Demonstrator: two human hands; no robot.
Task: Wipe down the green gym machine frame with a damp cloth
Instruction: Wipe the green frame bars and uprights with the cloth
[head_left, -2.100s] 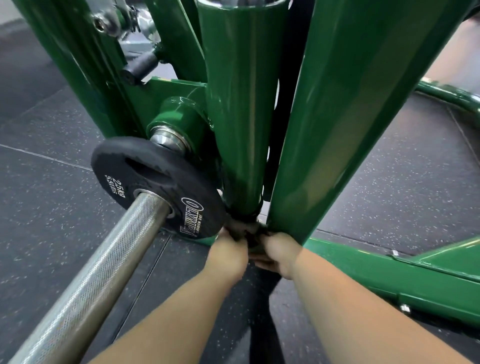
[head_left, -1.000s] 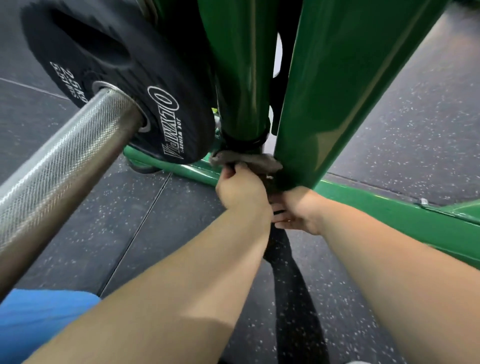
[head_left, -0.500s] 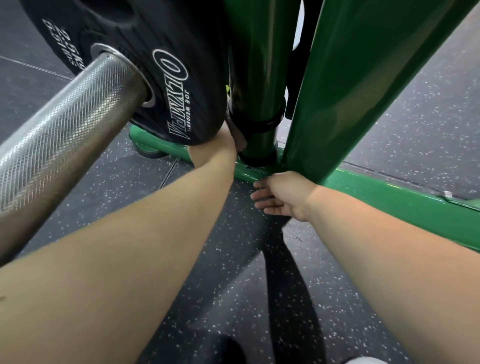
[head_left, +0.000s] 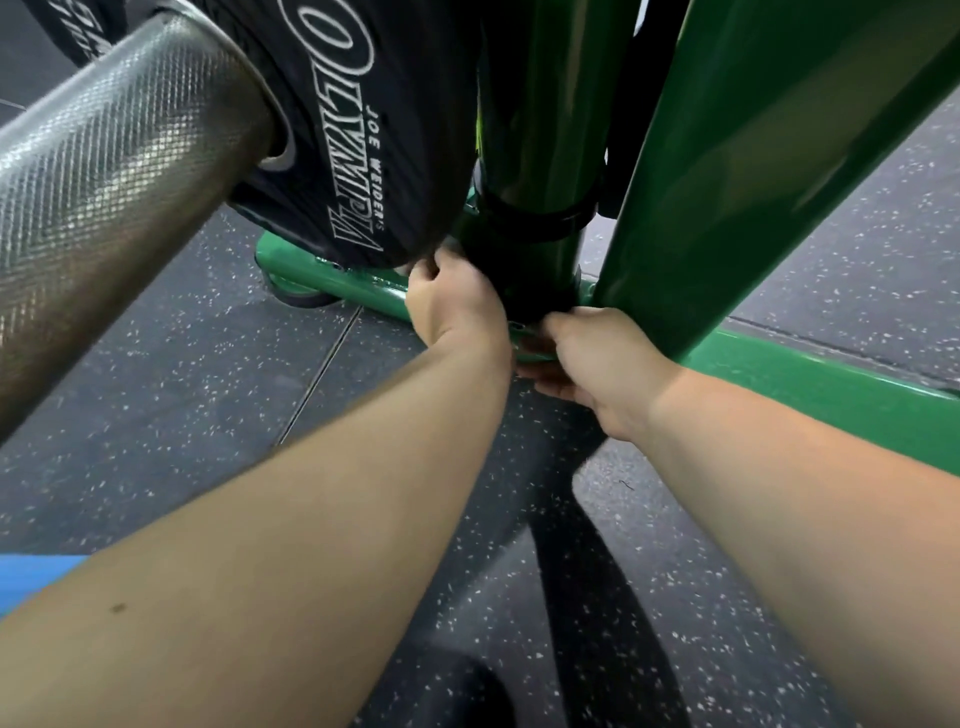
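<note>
Fingers are tucked round the foot of the green post, their hold unseen; it is judged mid-wipe, a circling pass needed next.

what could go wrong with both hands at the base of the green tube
The left hand sits tight between the black round weight plate and the green upright tube; if the plate shifts, fingers could get pinched. The knurled steel bar juts near the camera; rising may bump the head.

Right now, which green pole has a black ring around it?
The upright middle pole, beside the weight plate, wears the black ring. The slanted pole on its right is plain green.
</note>
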